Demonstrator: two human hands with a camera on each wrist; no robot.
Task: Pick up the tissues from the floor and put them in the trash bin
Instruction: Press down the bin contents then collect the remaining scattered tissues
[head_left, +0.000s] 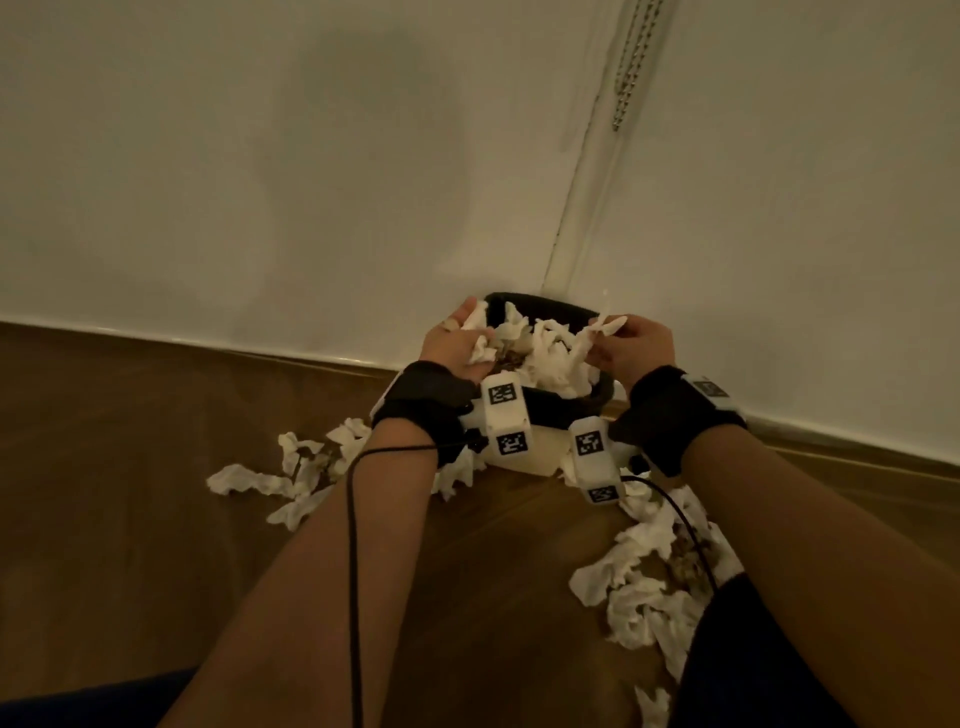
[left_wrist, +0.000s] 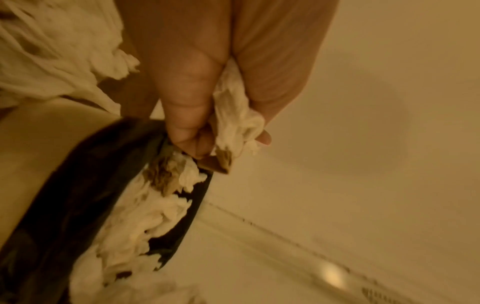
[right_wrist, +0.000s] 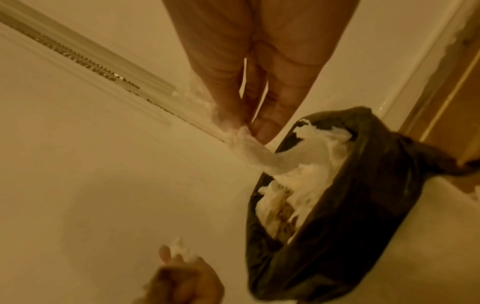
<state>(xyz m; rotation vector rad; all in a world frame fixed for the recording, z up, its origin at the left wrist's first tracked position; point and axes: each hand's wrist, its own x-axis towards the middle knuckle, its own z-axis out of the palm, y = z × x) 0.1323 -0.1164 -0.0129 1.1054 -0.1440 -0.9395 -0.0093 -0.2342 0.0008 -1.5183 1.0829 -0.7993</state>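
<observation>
A small trash bin (head_left: 550, 410) lined with a black bag (right_wrist: 363, 185) stands against the wall, heaped with white and brown-stained tissues (head_left: 550, 358). My left hand (head_left: 457, 343) is over the bin's left rim and grips a crumpled tissue (left_wrist: 233, 115). Over the right rim, my right hand (head_left: 628, 343) pinches a twisted tissue (right_wrist: 257, 152) that trails down into the bin. More crumpled tissues lie on the wooden floor left of the bin (head_left: 291, 478) and to the right near my leg (head_left: 654, 582).
A white wall (head_left: 311, 182) and baseboard (head_left: 260, 351) run right behind the bin. A vertical trim strip with a bead chain (head_left: 631, 73) rises above it. A black cable (head_left: 354, 571) hangs along my left forearm. Bare wooden floor (head_left: 130, 493) lies at the left.
</observation>
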